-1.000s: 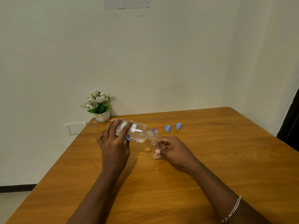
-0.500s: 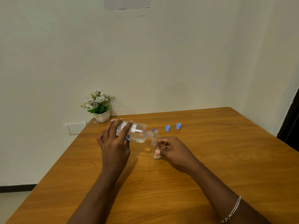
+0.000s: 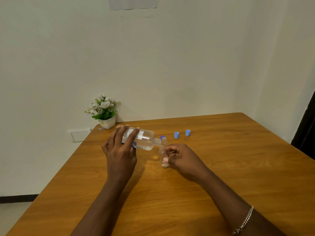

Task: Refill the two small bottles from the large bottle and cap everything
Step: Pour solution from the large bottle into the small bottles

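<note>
My left hand grips the large clear bottle, which is tipped almost flat with its open neck pointing right. The neck meets the mouth of a small clear bottle that stands on the wooden table, with my right hand holding it by thumb and fingers. A little liquid shows at its bottom. The second small bottle stands uncapped just behind, with a blue cap partly hidden behind it. Two more blue caps lie further right.
A white pot of artificial flowers stands at the table's far left corner against the wall. A wall socket plate sits left of the table edge. A dark doorway is at the right.
</note>
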